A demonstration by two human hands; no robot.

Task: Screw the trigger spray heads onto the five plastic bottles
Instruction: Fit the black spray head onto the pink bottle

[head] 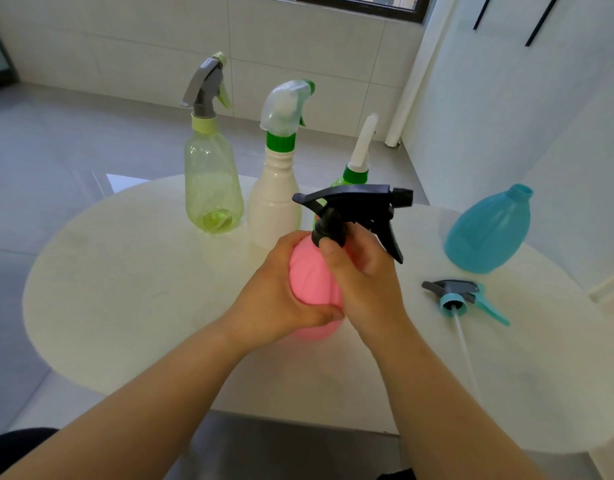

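Observation:
A pink bottle (310, 282) stands at the table's middle, wrapped by my left hand (281, 292). A black spray head (361, 206) sits on its neck, and my right hand (361, 271) grips the collar of that head. Behind stand a clear green bottle (212, 188) with a grey head (206, 88), a white bottle (274, 206) with a clear-and-green head (286, 105), and a green bottle (343, 181), mostly hidden, with a white head (364, 140). At the right a blue bottle (489, 230) stands with its neck bare. A blue-grey spray head (461, 296) lies loose on the table near it.
The round white table (125, 289) bears everything; its front edge runs below my forearms. Grey tiled floor lies beyond at the left, a white wall close on the right. The loose head's dip tube (466, 351) stretches toward the front edge.

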